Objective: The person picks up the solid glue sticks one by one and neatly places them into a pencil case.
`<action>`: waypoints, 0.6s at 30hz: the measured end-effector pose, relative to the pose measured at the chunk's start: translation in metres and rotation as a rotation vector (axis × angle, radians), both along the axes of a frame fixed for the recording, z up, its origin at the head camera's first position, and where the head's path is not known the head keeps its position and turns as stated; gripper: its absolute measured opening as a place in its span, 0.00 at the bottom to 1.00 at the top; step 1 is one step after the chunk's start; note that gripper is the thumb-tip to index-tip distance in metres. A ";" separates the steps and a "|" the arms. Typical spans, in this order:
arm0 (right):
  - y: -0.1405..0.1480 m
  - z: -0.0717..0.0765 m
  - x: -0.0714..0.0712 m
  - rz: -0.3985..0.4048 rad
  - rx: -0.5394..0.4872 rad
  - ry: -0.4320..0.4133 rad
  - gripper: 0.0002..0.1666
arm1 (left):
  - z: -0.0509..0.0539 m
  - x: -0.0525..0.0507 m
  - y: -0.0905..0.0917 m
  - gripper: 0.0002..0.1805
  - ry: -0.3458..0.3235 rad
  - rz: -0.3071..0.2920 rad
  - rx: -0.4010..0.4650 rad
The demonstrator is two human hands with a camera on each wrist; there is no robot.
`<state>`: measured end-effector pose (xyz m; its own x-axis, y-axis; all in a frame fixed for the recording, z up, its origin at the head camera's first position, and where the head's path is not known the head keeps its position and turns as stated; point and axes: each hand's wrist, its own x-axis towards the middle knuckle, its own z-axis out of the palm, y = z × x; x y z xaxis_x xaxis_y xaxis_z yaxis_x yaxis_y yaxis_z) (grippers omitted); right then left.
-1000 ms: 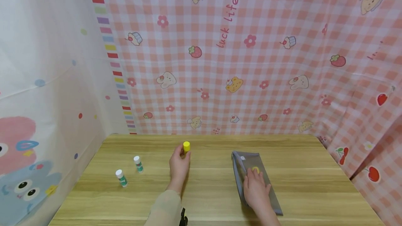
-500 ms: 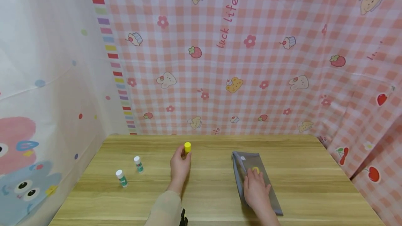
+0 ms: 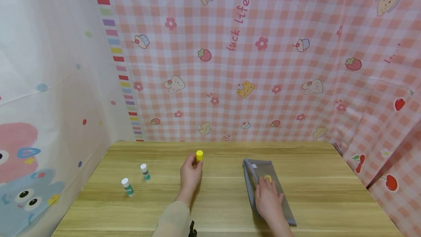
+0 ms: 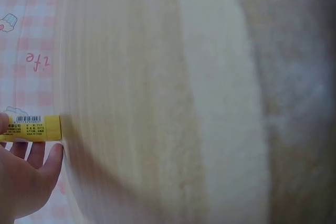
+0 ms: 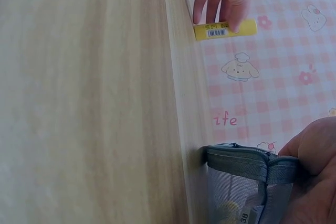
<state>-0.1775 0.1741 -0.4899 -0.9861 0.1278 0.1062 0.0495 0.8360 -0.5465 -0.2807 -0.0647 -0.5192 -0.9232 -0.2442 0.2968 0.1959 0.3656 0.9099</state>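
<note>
Yellow cylindrical stick (image 3: 199,155): upright, pinched by left hand (image 3: 190,173) above wooden bench (image 3: 223,200). Grey mesh pouch (image 3: 285,200): four o'clock from stick, long axis roughly eleven-to-five; right hand (image 3: 269,196) touching it, grip indeterminate.

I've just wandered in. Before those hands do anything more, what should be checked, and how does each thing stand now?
1. Left hand has a grip on the yellow tube: ok, thumb and fingers hold it.
2. Yellow tube upright: ok.
3. Right hand on the gray pouch: ok.
4. Yellow tube at the pouch: not ok, it is apart, to the left.
5. Room inside the pouch: cannot tell; something yellow shows through its side.
6. White-capped tubes clear of the left hand: ok, both stand apart from it.
</note>
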 end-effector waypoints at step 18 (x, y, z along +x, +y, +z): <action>0.000 -0.001 0.000 0.000 -0.003 0.007 0.24 | -0.002 0.006 0.018 0.15 0.028 -0.096 0.036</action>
<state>-0.1778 0.1742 -0.4906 -0.9854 0.1280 0.1124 0.0458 0.8346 -0.5490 -0.2746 -0.0471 -0.5210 -0.9343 -0.1661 0.3153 0.2537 0.3114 0.9158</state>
